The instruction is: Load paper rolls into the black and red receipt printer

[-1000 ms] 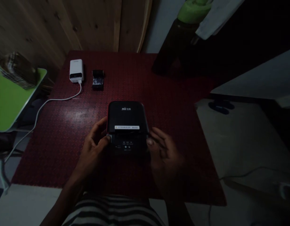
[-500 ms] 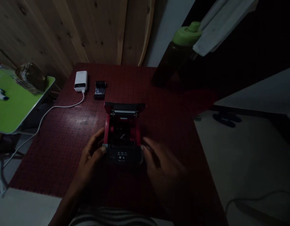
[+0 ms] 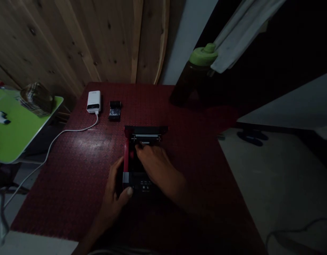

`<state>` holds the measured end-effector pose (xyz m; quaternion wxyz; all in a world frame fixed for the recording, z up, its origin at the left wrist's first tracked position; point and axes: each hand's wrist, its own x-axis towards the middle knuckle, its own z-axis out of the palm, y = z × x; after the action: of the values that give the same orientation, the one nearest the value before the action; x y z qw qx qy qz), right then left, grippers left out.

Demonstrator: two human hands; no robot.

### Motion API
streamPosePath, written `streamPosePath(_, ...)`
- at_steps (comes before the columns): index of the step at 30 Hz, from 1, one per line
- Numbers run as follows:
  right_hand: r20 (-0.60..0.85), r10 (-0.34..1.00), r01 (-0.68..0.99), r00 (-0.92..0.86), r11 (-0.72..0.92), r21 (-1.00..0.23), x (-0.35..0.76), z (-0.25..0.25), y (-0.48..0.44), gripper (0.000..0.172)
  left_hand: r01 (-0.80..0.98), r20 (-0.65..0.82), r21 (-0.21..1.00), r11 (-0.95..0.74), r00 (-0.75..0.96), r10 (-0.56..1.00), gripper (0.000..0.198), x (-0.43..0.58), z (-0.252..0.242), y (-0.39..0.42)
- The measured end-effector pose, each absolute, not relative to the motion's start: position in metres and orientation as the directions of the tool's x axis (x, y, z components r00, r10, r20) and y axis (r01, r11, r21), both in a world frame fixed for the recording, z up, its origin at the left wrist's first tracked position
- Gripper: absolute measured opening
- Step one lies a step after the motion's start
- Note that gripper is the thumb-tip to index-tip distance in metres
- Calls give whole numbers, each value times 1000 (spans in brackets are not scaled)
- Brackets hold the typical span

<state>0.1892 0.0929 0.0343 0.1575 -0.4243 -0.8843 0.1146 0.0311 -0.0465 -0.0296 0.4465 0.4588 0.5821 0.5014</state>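
A small black and red printer point(image 3: 146, 186) stands on the red table with its lid point(image 3: 146, 130) raised and its inside exposed. My left hand point(image 3: 117, 191) grips its left front corner, thumb at the front and fingers along the red side wall. Over the open bay lies my right hand point(image 3: 155, 164), reaching in from the right. Its fingers are bent together near the back of the bay, and whatever they hold is hidden in the dark. Behind the printer to the left rests a black ribbon roll point(image 3: 114, 110) with a shiny stretch unrolled.
A white power bank point(image 3: 94, 102) with a white cable point(image 3: 73, 130) lies at the table's back left. At the back right stands a dark bottle with a green lid point(image 3: 203, 56). A green table point(image 3: 17, 131) bearing a checked pouch point(image 3: 37, 99) is at left.
My right hand has moved from the printer's right front corner into its open bay. My left hand still holds the left corner. The view has tilted slightly.
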Motion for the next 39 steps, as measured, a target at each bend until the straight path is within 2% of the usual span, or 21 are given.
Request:
streamPosePath(5,60,787,747,-613,603,-279,187,42,97,36,101,12,995,9,-213,977,78,29,-45,-45)
streamPosePath(9,21,779,725,-627,593,-351,198,53,95,35,82,-14,996,31,-191,982,81,26,-45,-42)
streamPosePath(12,106,797,689,-594,572,-445,213,64,84,26,80,-15,996,29,-171,985,84,23,-37,-39)
streamPosePath(16,271,821,519,-502,537,-665,248,81,66,26,87,-18,996,34,-182,983,85,22,-34,-37)
streamPosePath(18,288,884,457,-368,442,-772,271,81,62,25,94,-23,995,41,-182,983,86,21,-35,-38)
streamPosePath(21,247,969,367,18,223,-903,301,60,69,27,103,-34,993,53,-179,983,84,21,-38,-40)
streamPosePath(23,199,951,270,235,132,-954,312,36,81,36,111,-22,993,44,-187,982,82,22,-39,-41)
streamPosePath(25,175,920,219,351,100,-971,313,10,94,43,110,-9,993,32,-204,979,79,24,-38,-41)
streamPosePath(28,134,955,229,266,73,-971,300,-21,110,51,81,-51,994,71,-224,973,77,28,-32,-39)
streamPosePath(32,103,980,266,172,55,-962,278,-43,117,42,92,-118,986,142,-222,968,81,28,-25,-38)
streamPosePath(36,98,989,305,109,61,-950,269,-57,118,31,112,-111,984,141,-241,964,88,27,-25,-37)
streamPosePath(39,98,991,321,87,66,-945,273,-65,119,33,114,-87,986,121,-262,961,86,28,-27,-38)
